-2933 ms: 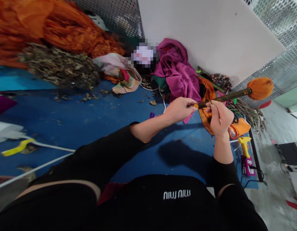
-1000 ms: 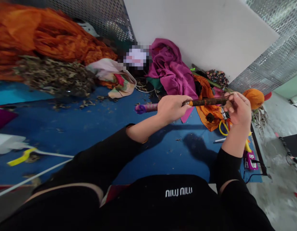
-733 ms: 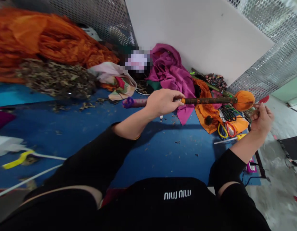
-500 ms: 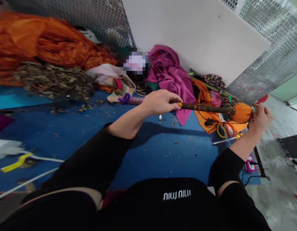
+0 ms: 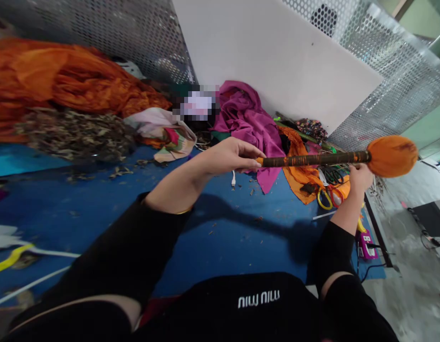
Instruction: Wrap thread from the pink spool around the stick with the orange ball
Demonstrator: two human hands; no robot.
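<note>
A stick (image 5: 308,160) wrapped in dark brown with orange bands is held level above the blue table (image 5: 241,237). Its right end carries a round head (image 5: 392,156) covered in orange cloth. My left hand (image 5: 229,156) pinches the stick at its yellow-orange part, thumb and fingers closed round it; the part further left is hidden behind the hand. My right hand (image 5: 361,178) is closed at the underside of the stick, just left of the head, its fingers partly hidden. The stick's shadow falls on the table below.
Behind lie magenta cloth (image 5: 237,107), orange cloth (image 5: 98,80) and a heap of dry brown leaves (image 5: 77,135). Yellow-handled scissors (image 5: 324,199) lie near my right forearm. A purple power strip (image 5: 367,244) sits at the table's right edge. White board (image 5: 276,61) leans behind.
My right hand has shifted from the head's far end to the stick beside it. The orange head has moved right and looks larger. A purple loop at the stick's left end is now hidden.
</note>
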